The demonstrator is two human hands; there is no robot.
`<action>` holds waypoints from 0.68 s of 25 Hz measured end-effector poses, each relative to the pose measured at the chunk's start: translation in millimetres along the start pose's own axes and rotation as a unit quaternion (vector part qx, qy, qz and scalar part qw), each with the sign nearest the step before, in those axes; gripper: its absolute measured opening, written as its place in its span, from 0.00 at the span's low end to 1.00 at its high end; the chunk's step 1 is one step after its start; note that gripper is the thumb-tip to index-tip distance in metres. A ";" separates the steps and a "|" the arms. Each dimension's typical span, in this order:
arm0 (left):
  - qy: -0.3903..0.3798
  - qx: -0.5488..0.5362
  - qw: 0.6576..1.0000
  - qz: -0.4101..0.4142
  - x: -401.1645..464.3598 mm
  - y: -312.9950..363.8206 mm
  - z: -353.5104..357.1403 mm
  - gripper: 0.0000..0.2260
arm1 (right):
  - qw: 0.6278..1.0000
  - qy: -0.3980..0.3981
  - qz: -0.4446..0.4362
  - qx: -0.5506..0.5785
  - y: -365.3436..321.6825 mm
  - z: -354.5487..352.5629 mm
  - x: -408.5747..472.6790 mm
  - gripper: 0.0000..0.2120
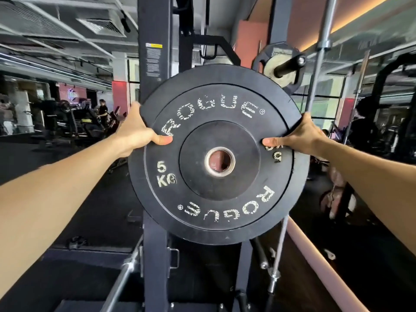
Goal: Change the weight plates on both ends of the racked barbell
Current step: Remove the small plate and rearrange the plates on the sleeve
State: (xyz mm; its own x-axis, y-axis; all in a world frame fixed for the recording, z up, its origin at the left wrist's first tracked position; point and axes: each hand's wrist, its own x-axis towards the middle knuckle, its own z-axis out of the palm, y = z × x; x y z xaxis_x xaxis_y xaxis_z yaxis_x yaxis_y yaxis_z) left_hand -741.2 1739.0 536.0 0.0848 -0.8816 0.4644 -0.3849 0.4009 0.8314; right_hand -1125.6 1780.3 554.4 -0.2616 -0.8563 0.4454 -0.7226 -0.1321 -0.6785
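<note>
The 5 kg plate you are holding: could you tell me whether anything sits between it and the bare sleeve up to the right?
Nothing visible does. The left hand and right hand grip the 5 kg plate by its rim, below-left of the sleeve, whose end is bare; another plate sits further in.

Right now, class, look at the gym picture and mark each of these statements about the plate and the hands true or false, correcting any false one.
1. Both hands hold the black plate by its edges. True: the left hand and right hand each have a grip on one side.
2. The plate is marked 20 KG. False: it reads 5 KG.
3. A bar runs through the plate's centre hole. False: the hole is empty.
4. The plate bears the word ROGUE. True.
5. Another plate sits on a peg at the upper right. True.
</note>
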 end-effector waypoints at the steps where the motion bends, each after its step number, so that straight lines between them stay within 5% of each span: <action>1: -0.004 0.004 1.000 -0.007 -8.1 13.7 27.3 0.40 | 1.000 0.002 0.005 0.000 18.1 -26.5 1.4 0.57; 8: -0.017 0.007 1.000 -0.003 -32.2 95.9 160.0 0.39 | 1.000 0.006 0.020 -0.015 109.4 -158.6 16.6 0.61; 17: -0.028 0.004 1.000 -0.008 -19.7 111.2 240.6 0.39 | 0.999 -0.007 0.024 -0.021 179.4 -188.3 60.2 0.58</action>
State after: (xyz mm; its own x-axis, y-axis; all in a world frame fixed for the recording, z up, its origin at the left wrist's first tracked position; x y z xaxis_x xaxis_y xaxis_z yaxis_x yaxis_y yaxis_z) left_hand -1006.8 1741.0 545.8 0.0392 -0.9005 0.4332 -0.3912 0.3851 0.8359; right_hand -1391.5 1799.2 569.5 -0.2881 -0.8685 0.4034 -0.7359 -0.0687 -0.6736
